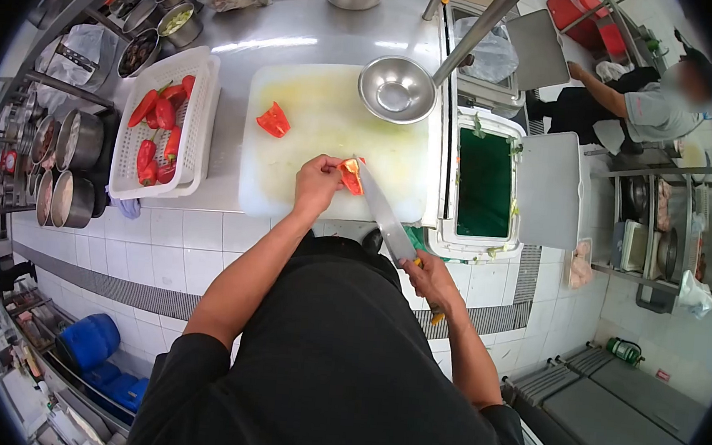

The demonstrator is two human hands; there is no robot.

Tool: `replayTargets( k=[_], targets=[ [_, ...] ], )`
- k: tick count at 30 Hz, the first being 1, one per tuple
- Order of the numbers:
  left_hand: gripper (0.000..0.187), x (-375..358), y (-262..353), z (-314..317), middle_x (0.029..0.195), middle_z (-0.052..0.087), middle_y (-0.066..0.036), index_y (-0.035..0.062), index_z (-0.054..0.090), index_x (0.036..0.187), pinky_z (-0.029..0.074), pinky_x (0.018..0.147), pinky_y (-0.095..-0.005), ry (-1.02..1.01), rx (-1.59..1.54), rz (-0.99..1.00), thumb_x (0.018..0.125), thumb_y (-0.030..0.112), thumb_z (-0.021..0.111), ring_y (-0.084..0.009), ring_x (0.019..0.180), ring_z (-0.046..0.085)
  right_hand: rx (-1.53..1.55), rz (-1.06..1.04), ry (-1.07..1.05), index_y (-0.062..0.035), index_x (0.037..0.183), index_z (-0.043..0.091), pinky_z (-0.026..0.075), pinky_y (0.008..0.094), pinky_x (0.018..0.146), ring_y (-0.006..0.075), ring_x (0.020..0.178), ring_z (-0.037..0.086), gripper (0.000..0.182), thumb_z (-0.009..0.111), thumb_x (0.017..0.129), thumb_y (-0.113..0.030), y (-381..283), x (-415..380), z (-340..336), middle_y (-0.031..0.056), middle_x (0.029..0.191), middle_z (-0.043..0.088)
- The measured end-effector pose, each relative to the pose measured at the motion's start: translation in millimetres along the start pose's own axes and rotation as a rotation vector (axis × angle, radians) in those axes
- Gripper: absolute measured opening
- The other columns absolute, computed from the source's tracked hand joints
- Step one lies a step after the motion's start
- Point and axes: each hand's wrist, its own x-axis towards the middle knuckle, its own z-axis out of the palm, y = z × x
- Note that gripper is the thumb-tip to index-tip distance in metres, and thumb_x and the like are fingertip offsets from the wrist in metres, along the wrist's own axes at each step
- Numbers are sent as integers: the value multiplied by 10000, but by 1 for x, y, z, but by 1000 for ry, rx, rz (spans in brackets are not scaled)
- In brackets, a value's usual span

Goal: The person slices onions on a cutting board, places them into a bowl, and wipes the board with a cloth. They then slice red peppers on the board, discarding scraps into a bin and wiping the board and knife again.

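With its fingers pinched, my left hand (317, 184) holds a cut piece of red pepper (351, 179) over the white cutting board (293, 176), the pale inside facing up. My right hand (431, 280) grips the yellow handle of a kitchen knife (387, 222). The blade points away from me, its front part right at the pepper piece. Another red pepper piece (274, 121) lies farther back on the board, to the left. A steel bowl (397, 90) sits at the board's back right corner.
Whole red peppers (165, 114) fill part of a white plastic basket (205, 119) on the left. Right of the board stands an open bin with a green inside (486, 183). A person (632, 110) is at the far right. Steel pots (76, 140) line the left shelf.
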Motion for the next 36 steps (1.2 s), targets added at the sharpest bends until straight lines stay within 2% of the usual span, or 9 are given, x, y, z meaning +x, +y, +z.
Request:
replayTargets(
  k=[8, 10, 15, 20, 22, 26, 30, 32, 36],
  targets=[
    [193, -5, 1, 5, 875, 716, -82, -41, 721, 1075, 620, 688, -280, 58, 73, 44, 911, -2, 627, -144, 767, 721, 125, -33, -71, 2, 936, 602, 447, 298, 474, 130, 484, 542, 421, 617, 1006, -412, -10, 49, 14, 25, 634, 550],
    [190, -1, -9, 7, 864, 716, -84, -42, 721, 1078, 618, 681, -282, 62, 72, 70, 913, 7, 639, -143, 753, 717, 84, -52, -102, -44, 920, 570, 422, 278, 459, 99, 465, 515, 367, 617, 1013, -396, -24, 54, 16, -3, 621, 529],
    [142, -2, -1, 6, 841, 715, -79, -28, 724, 1036, 609, 645, -283, 104, 95, 105, 918, 35, 676, -137, 713, 706, 161, -76, -144, -16, 942, 588, 432, 295, 459, 117, 467, 529, 372, 613, 1015, -379, -22, 72, 25, 15, 623, 546],
    [156, 14, 13, 7, 767, 732, -93, 18, 714, 944, 565, 654, -349, 87, 362, 66, 915, 170, 700, -210, 660, 708, 176, -58, -148, 13, 981, 616, 445, 307, 461, 132, 468, 542, 383, 611, 1017, -368, -22, 72, 26, 29, 628, 559],
    [166, 22, 5, 10, 763, 733, -99, 23, 717, 931, 559, 672, -363, 117, 383, 99, 908, 187, 699, -233, 663, 707, 166, -47, -156, -33, 928, 572, 428, 288, 463, 111, 477, 526, 352, 609, 1020, -370, -23, 73, 26, 9, 633, 543],
    [178, 17, 2, 12, 782, 743, -108, 24, 721, 864, 556, 697, -380, 176, 289, 138, 889, 200, 701, -265, 703, 717, 166, -47, -154, -29, 931, 571, 436, 290, 472, 116, 478, 533, 359, 612, 1021, -374, -24, 71, 26, 16, 637, 547],
    [183, -4, 0, -5, 804, 751, -117, 25, 745, 885, 560, 714, -372, 116, 435, 165, 868, 202, 701, -263, 749, 727, 89, -58, -40, -14, 939, 603, 459, 308, 495, 127, 501, 554, 369, 624, 1017, -374, -16, 34, 16, 28, 645, 565],
    [199, 0, -5, -32, 829, 757, -132, 28, 770, 950, 566, 738, -366, 0, 457, 70, 843, 177, 694, -253, 789, 735, 7, -52, 62, -5, 951, 622, 470, 333, 514, 149, 509, 574, 370, 631, 1013, -369, -5, 17, 3, 50, 640, 585],
    [230, 21, 17, -89, 818, 760, -125, 7, 772, 1018, 574, 620, -312, 85, 319, 102, 847, 137, 689, -171, 634, 720, -54, -30, 153, 8, 960, 619, 462, 346, 520, 148, 508, 565, 372, 642, 1010, -360, 12, -3, -15, 68, 614, 575]
  ],
)
